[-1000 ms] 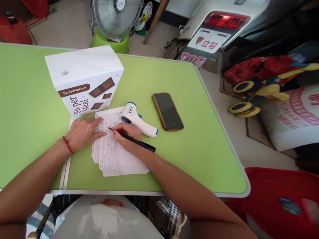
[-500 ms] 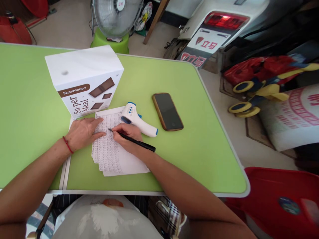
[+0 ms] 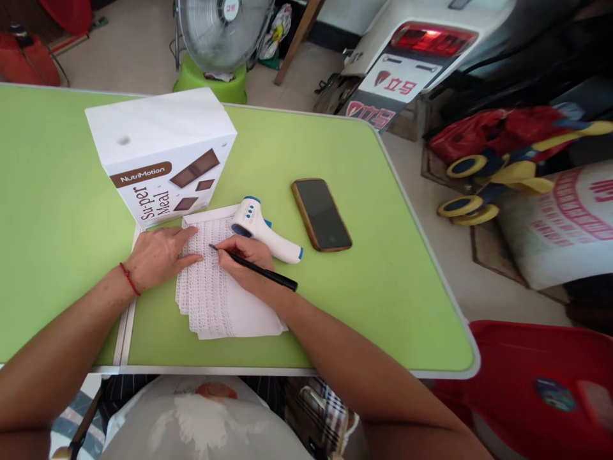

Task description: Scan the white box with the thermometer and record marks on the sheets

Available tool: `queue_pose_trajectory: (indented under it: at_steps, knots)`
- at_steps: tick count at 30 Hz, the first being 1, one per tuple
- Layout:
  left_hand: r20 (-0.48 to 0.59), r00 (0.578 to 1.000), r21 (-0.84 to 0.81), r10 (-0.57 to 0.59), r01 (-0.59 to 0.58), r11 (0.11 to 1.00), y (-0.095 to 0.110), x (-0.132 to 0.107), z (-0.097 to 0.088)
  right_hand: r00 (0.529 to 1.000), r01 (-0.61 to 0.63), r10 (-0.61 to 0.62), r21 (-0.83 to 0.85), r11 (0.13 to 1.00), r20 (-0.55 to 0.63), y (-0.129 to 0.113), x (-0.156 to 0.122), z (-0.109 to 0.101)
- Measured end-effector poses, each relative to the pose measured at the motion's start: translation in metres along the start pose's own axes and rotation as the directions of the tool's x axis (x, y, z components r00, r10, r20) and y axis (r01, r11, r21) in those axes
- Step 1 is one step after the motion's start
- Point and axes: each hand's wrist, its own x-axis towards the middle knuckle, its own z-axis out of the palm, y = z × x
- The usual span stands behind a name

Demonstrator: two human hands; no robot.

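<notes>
My right hand (image 3: 246,262) grips a black pen (image 3: 268,274), its tip at the handwriting on a stack of paper sheets (image 3: 253,313). Rows of small writing cover the left part of the top sheet; its lower right is blank. Flat on the left edge of the paper lies my left hand (image 3: 160,255), fingers stretched and apart, holding nothing. A white and blue infrared thermometer (image 3: 275,243) rests across the upper right of the paper, just beyond my right hand. Behind my left hand stands a white NutriMotion box (image 3: 163,128).
A phone in a brown case (image 3: 322,214) lies right of the thermometer on the green table (image 3: 397,287). Past the far edge, a fan (image 3: 225,29) sits on a green stool (image 3: 191,83). A scooter (image 3: 402,70) is beyond the right corner, a red chair (image 3: 517,358) nearer.
The pen and my right fingertips have shifted very slightly. My left hand, the paper and the other things on the table look unchanged.
</notes>
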Motion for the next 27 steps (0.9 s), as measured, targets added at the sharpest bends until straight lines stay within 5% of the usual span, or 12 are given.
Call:
queue_pose_trajectory:
  at_steps: [9, 27]
  knots:
    - [-0.011, 1.000, -0.003, 0.004, -0.004, 1.000, -0.0012, -0.0003, 0.0019, 0.995, -0.093, 0.093, -0.033, 0.995, 0.023, -0.0104, 0.0018, -0.0040]
    - [-0.022, 1.000, -0.020, 0.004, -0.005, 1.000, -0.0011, -0.0005, 0.0008, 0.999, -0.047, 0.048, -0.061, 0.997, 0.020, -0.0078, 0.0010, -0.0026]
